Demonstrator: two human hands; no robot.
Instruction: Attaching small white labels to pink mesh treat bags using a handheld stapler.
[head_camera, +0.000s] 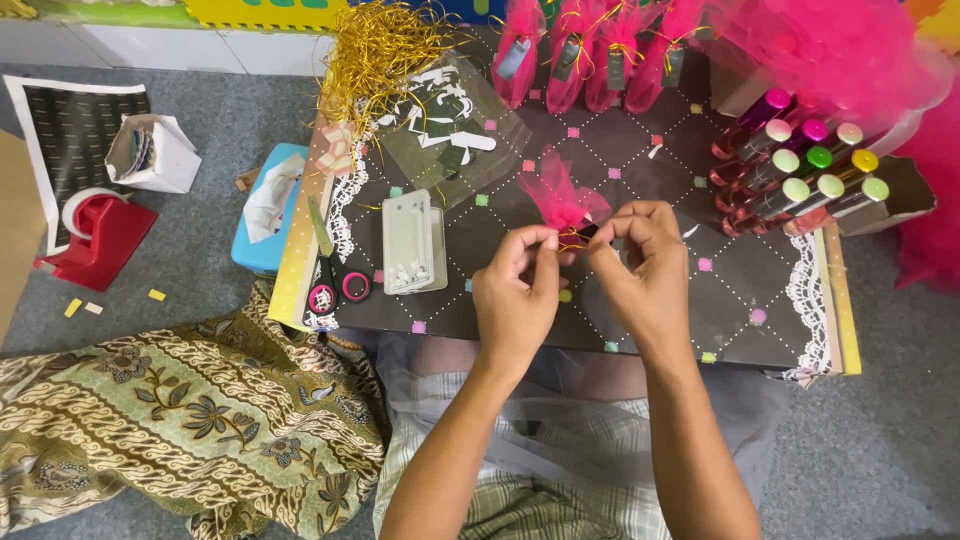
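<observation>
Seated at a low dark board w/ dotted diamond pattern, a person pinches a small bundle wrapped in bright pink tulle at its gathered neck, mid-board. Left hand & right hand both have fingertips closed tight on the neck, a gold thread apparently between them; the knot itself is too small to tell. Judgement: keep the gather squeezed firm while tying, so the net won't spring open. Nearby: finished pink bundles at the far edge, capped tubes to the right, gold shred, clear plastic box, pink-handled scissors left. Nothing crowds the hands.
</observation>
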